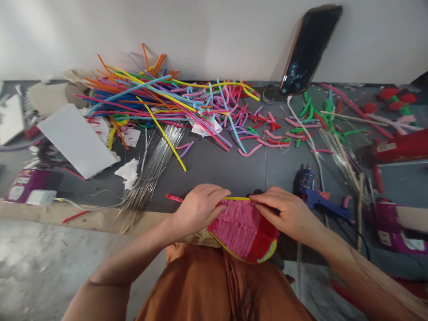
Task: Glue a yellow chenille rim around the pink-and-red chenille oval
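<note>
A rounded pink and red craft piece (236, 227), apparently covered in pipe cleaners, sits at the table's front edge above my lap. Yellow lines its border, and a pale green patch shows at its lower right. My left hand (202, 205) is closed over its upper left, thumb below and fingers on top. At the upper right edge, my right hand (287, 211) pinches the border with thumb and fingers. Between both hands runs a yellow pipe cleaner (238, 198) along the top edge. A red-pink end (174, 198) sticks out left of my left hand.
Behind lies a heap of coloured pipe cleaners (157, 104). Thin metal wires (155, 165) are bundled at left, near a white card (78, 140). A blue glue gun (323, 200) rests at right. A phone (310, 49) leans on the wall, its cable (306, 129) trailing down.
</note>
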Demonstrator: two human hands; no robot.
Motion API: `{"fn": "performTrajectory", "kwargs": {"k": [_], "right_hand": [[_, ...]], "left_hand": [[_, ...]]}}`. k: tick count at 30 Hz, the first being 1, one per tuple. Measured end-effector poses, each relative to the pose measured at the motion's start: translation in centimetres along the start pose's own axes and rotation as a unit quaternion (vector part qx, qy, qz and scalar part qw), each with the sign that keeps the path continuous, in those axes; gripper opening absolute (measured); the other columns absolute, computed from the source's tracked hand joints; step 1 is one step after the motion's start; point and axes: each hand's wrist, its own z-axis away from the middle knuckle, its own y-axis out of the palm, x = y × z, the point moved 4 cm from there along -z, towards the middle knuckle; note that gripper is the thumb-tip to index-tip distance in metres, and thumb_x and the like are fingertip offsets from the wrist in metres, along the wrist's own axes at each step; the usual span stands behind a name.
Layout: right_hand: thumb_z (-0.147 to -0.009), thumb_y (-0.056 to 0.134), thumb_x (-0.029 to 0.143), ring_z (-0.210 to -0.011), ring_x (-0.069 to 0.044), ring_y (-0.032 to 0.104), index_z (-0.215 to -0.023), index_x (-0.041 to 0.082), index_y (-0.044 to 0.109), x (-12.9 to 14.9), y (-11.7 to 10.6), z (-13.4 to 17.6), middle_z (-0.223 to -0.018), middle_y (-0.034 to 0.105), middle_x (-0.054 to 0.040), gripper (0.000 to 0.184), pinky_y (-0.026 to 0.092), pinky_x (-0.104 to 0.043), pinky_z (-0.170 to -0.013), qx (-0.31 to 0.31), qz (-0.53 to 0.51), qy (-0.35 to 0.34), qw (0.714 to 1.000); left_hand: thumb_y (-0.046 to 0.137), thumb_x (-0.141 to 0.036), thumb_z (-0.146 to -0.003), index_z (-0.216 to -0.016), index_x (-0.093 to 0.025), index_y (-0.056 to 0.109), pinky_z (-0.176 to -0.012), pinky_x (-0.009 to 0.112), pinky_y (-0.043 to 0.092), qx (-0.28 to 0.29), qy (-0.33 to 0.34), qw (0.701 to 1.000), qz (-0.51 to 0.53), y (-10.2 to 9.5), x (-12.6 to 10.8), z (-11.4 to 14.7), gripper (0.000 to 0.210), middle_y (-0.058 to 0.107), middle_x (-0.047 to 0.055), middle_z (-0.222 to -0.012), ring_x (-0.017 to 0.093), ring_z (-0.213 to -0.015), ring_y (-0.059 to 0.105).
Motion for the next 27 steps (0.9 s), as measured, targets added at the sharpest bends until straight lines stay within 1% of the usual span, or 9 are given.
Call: {"fn": "performTrajectory", "kwargs": {"k": [3,8,12,14,17,20,23,27], "right_hand": [[-0.09,0.054,0.018,-0.074,-0.017,0.064,-0.102,0.021,0.069,-0.3,0.3,0.1,-0.084,0.074,-0.0039,0.019,0.054,-0.033,-0.071,0.008,0.011,0.001,1.0],[-0.09,0.054,0.018,-0.075,-0.017,0.064,-0.101,0.02,0.068,-0.4,0.5,0.3,-0.085,0.074,-0.0038,0.018,0.053,-0.033,-0.072,0.024,0.011,0.001,1.0],[-0.09,0.053,0.019,-0.077,-0.017,0.064,-0.101,0.021,0.067,-0.4,0.3,0.2,-0.086,0.074,-0.0037,0.018,0.054,-0.032,-0.073,0.044,0.004,0.012,0.999],[-0.09,0.053,0.021,-0.082,-0.018,0.065,-0.101,0.021,0.067,-0.3,0.1,0.0,-0.091,0.074,-0.0047,0.018,0.054,-0.033,-0.076,0.048,0.008,0.009,0.999],[-0.089,0.056,0.027,-0.091,-0.021,0.066,-0.107,0.02,0.067,0.3,0.0,-0.7,-0.1,0.073,-0.0078,0.022,0.054,-0.037,-0.082,0.035,0.029,-0.009,0.999],[-0.088,0.058,0.03,-0.094,-0.023,0.065,-0.109,0.019,0.067,1.2,0.5,-1.6,-0.101,0.073,-0.0091,0.025,0.052,-0.04,-0.084,0.033,0.036,-0.038,0.998],[-0.09,0.055,0.027,-0.089,-0.021,0.066,-0.102,0.019,0.068,1.6,1.4,-2.4,-0.096,0.074,-0.0073,0.019,0.05,-0.039,-0.082,0.052,0.009,-0.041,0.998],[-0.089,0.052,0.018,-0.079,-0.017,0.066,-0.094,0.021,0.069,1.4,2.2,-2.8,-0.086,0.075,-0.0041,0.018,0.048,-0.035,-0.078,0.066,-0.025,-0.006,0.997]], "left_hand": [[0.048,-0.021,-0.092,-0.102,-0.016,0.063,-0.088,0.037,0.046,0.009,0.002,1.0,-0.025,0.5,0.1,0.2,0.019,0.067,0.007,-0.097,0.021,-0.095,0.06],[0.044,-0.022,-0.095,-0.097,-0.016,0.065,-0.082,0.034,0.044,0.044,0.006,0.998,-0.039,0.7,0.1,-0.2,0.022,0.066,0.006,-0.089,0.019,-0.088,0.059],[0.039,-0.02,-0.096,-0.095,-0.015,0.065,-0.077,0.029,0.044,0.079,0.0,0.997,-0.01,0.6,0.0,-0.5,0.026,0.065,0.005,-0.086,0.016,-0.082,0.06],[0.039,-0.021,-0.097,-0.095,-0.015,0.065,-0.074,0.027,0.044,0.095,-0.011,0.995,0.013,0.4,0.1,-0.6,0.026,0.064,0.004,-0.087,0.015,-0.081,0.06],[0.04,-0.023,-0.097,-0.097,-0.016,0.065,-0.072,0.023,0.044,0.104,-0.02,0.993,0.047,0.2,0.1,-0.8,0.026,0.063,0.003,-0.088,0.013,-0.081,0.06],[0.041,-0.025,-0.097,-0.099,-0.017,0.065,-0.071,0.022,0.043,0.11,-0.031,0.991,0.07,0.2,0.2,-0.9,0.025,0.063,0.002,-0.089,0.012,-0.08,0.06],[0.043,-0.026,-0.096,-0.098,-0.018,0.065,-0.071,0.022,0.043,0.113,-0.041,0.99,0.079,0.2,0.4,-0.9,0.024,0.062,0.002,-0.087,0.012,-0.079,0.06],[0.042,-0.026,-0.096,-0.098,-0.018,0.065,-0.072,0.022,0.043,0.111,-0.046,0.988,0.1,0.0,0.3,-0.9,0.024,0.063,0.001,-0.088,0.011,-0.08,0.06]]}}
